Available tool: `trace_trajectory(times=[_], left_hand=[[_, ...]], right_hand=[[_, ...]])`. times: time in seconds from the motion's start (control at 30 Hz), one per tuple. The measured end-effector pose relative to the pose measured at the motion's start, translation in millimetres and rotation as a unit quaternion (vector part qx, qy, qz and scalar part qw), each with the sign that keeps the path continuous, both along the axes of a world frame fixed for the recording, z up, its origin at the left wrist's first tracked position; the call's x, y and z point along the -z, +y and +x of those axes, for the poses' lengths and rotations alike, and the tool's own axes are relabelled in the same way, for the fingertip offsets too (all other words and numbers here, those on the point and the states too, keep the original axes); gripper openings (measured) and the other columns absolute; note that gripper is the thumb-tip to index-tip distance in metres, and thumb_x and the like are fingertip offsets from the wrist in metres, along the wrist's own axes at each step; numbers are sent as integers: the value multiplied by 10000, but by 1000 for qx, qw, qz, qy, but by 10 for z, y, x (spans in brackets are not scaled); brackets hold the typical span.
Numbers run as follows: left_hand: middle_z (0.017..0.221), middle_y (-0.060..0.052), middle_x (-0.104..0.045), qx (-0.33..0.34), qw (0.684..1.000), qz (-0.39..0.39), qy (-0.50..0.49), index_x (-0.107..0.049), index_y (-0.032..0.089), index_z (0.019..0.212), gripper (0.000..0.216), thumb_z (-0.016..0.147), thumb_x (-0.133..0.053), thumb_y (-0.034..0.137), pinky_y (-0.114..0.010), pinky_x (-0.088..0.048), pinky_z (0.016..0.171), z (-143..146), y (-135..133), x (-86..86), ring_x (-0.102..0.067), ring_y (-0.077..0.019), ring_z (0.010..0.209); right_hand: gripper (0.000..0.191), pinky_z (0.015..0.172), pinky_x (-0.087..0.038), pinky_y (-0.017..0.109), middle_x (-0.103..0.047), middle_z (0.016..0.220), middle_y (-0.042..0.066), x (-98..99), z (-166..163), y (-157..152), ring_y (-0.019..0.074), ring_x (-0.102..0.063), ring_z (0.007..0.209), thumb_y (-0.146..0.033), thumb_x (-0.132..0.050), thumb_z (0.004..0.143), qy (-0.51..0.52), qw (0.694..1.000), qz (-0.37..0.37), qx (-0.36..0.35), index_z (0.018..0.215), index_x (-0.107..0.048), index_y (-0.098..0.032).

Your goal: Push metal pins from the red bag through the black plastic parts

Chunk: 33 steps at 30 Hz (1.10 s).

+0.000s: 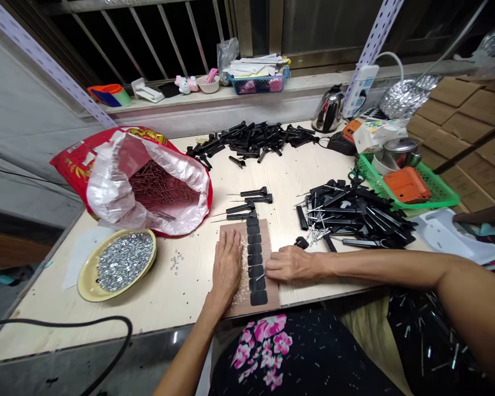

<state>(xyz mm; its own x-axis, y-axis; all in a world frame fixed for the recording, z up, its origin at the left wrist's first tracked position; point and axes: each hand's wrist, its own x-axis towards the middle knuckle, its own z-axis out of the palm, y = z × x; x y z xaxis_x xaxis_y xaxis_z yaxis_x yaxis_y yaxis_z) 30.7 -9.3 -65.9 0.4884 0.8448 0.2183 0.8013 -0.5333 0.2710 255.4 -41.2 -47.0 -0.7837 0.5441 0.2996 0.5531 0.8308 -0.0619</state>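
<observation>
My left hand (227, 258) lies flat along the left side of a brown board (235, 305), fingers stretched out and holding nothing. Small light bits are scattered on the board beside it. A column of flat black rounded pieces (256, 258) runs down the board between my hands. From the right, my right hand (289, 264) reaches to this column with its fingers closed together. A small light sliver shows at its fingertips, too small to name. Beyond the board, several black handle-like parts (253, 192) with thin metal pins lie side by side, pins pointing left.
A red sack (72, 162) of brownish pins stands at left, behind a yellow bowl (84, 280) of small metal pieces. Black parts are heaped at the back (268, 137) and at right (355, 214). A green basket (447, 192), kettle (329, 109) and stacked cartons (470, 148) stand further right.
</observation>
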Motion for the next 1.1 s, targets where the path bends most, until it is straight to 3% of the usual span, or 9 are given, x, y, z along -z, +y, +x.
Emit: trace_trajectory(times=[0.17, 0.27, 0.4, 0.53, 0.7, 0.87, 0.93, 1.0, 1.1], left_hand=[[1445, -144, -399, 0, 1000, 10, 14, -444, 89, 1339, 440, 957, -321, 271, -504, -305, 1089, -1, 8, 18, -182, -293, 1402], [1444, -140, -402, -1, 1000, 7, 14, -441, 89, 1341, 438, 956, -324, 264, -500, -307, 1089, 1, 8, 23, -188, -295, 1400], [1447, -153, -394, -4, 1000, 7, 24, -436, 73, 1342, 441, 954, -333, 253, -502, -301, 1090, 10, 5, 16, -176, -301, 1403], [1450, -151, -391, 0, 1000, 5, 24, -432, 80, 1344, 440, 956, -320, 255, -503, -309, 1083, 17, 1, 1, -167, -299, 1406], [1451, -146, -391, -2, 1000, 2, 20, -437, 84, 1340, 442, 958, -312, 266, -509, -305, 1083, 21, -4, -13, -185, -307, 1401], [1449, -143, -395, -2, 1000, -1, 23, -433, 88, 1345, 443, 958, -309, 263, -506, -312, 1080, 15, -4, -7, -187, -303, 1401], [1445, -140, -402, 1, 1000, 6, 15, -440, 96, 1342, 439, 958, -308, 265, -508, -315, 1078, 6, 2, 8, -189, -298, 1401], [1443, -140, -404, 2, 1000, 18, 9, -446, 94, 1336, 439, 958, -308, 267, -505, -321, 1075, -6, 16, 34, -194, -296, 1401], [1437, -148, -412, 4, 999, 34, 3, -450, 83, 1331, 445, 956, -308, 276, -505, -329, 1067, -20, 47, 78, -193, -301, 1400]], right_hand=[[257, 419, -251, 186, -451, 648, -25, 27, 14, 39, 70, -370, 530, -143, -299, 969, 44, 988, -11, 146, 814, -504, -141], [252, 444, -263, 196, -469, 673, -23, 47, 8, 40, 74, -390, 560, -98, -313, 952, 14, 999, 1, 31, 801, -507, -155], [265, 460, -246, 220, -475, 689, -15, 28, -9, 37, 89, -388, 576, -60, -301, 942, -9, 994, 2, 108, 816, -515, -152], [205, 486, -238, 253, -502, 747, 2, 11, -56, -61, 106, -422, 634, -98, -372, 939, -26, 997, 16, 66, 823, -529, -160], [172, 474, -220, 237, -530, 860, 15, 21, -79, -112, 95, -418, 640, -116, -397, 933, -19, 993, -17, 114, 873, -546, -179], [220, 422, -232, 185, -495, 740, -9, 23, -100, -60, 68, -371, 545, -155, -342, 966, 18, 982, -64, 177, 850, -529, -155], [246, 407, -248, 174, -477, 704, -20, 24, -137, -121, 64, -366, 526, -138, -315, 967, 25, 986, -51, 154, 829, -518, -155], [260, 413, -261, 179, -481, 713, -25, 23, -163, -181, 70, -396, 552, -97, -308, 954, 2, 998, -16, 58, 810, -510, -173], [239, 402, -257, 174, -519, 819, -6, 6, -139, -164, 58, -403, 550, -111, -307, 960, -15, 994, -13, 107, 863, -516, -172]])
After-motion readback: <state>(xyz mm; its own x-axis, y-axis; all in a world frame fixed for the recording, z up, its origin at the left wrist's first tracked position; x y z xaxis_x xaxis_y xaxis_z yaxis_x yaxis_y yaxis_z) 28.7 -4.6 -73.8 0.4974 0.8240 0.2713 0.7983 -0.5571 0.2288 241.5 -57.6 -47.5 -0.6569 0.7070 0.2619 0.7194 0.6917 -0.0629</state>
